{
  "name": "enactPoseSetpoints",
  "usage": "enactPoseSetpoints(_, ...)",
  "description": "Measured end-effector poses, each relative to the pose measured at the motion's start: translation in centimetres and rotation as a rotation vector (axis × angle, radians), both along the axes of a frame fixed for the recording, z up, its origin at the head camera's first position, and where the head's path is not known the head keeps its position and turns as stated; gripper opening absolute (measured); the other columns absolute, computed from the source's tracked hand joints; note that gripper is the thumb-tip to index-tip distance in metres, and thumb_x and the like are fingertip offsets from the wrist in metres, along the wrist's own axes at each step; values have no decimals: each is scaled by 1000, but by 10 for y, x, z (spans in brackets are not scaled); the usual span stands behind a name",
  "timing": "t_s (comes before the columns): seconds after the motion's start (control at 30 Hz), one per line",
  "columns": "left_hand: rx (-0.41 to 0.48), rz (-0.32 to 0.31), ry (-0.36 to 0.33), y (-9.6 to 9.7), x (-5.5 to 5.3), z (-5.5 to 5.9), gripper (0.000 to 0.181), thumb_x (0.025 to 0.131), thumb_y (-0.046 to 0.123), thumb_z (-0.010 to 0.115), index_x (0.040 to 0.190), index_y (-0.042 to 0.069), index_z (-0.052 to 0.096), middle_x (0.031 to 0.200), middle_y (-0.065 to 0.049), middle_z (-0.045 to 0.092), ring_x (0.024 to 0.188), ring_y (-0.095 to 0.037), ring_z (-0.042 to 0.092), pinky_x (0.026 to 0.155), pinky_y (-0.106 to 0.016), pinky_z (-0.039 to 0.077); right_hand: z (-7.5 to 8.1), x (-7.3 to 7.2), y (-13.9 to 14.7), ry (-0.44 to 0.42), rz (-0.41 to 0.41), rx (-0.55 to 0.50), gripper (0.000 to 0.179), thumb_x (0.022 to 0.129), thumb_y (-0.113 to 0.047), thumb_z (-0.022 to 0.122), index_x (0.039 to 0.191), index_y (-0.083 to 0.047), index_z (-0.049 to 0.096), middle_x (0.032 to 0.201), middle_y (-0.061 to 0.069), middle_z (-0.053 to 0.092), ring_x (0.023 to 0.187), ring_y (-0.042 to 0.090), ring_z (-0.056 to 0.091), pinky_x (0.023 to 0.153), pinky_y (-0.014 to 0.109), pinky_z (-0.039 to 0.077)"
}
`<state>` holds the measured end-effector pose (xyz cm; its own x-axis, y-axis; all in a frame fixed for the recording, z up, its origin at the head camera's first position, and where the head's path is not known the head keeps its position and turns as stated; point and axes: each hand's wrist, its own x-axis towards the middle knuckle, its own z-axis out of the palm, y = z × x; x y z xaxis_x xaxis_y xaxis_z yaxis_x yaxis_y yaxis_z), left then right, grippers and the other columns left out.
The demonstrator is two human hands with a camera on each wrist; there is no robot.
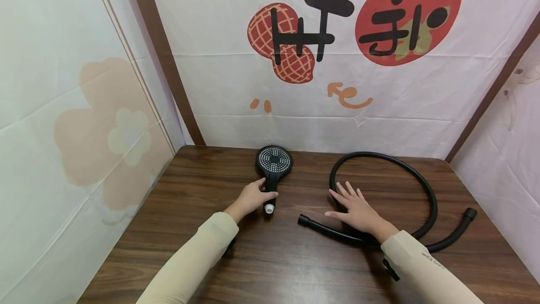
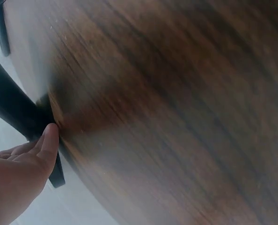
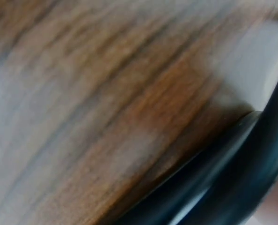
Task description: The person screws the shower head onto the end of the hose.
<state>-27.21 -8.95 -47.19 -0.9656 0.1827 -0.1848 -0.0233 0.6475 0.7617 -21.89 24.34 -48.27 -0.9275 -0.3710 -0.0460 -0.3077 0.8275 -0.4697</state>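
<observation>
"So, left hand first?"

"Grasping. It has the black shower head by its handle, thumb across, fingertips along the left side."

"Position of the shower head?"

"Far part of the wooden table, a little left of middle. Round disc near the back edge, spray face up; white connector pointing toward the person."

"And the right hand?"

"Nothing gripped. Palm down, fingers spread, over the left side of the looped black hose. The right wrist view is blurred and catches little of the hand, so I can't say for sure whether the fingertips touch it."

"Lie of the hose?"

"Right half of the table, one big loop, part of it hidden behind the right wrist. One end points toward the shower head, apart from it; the other end is near the table's right edge."

"Surroundings?"

"Pale sleeves on both arms. White cloth behind the table, printed with a red peanut and dark lettering."
</observation>
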Motion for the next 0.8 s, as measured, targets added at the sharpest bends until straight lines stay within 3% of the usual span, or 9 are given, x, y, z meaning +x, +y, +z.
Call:
enactPoseSetpoints(0.3,48,29,-6,3,0,-2,76,92,35,68,149,-3,37,140,-26,56,131,-36,54,107,-47,46,0,0,-3,0,15,18,86,92,-62,57,156,-13,30,166,19,12,154,44,0,119,67,1)
enactPoseSetpoints(0.8,108,67,-41,4,3,-4,74,92,33,68,147,-6,38,148,-28,46,140,-40,44,113,-50,39,-1,3,-11,-35,39,-2,87,91,-63,58,156,-14,29,167,16,11,154,42,0,120,65,1)
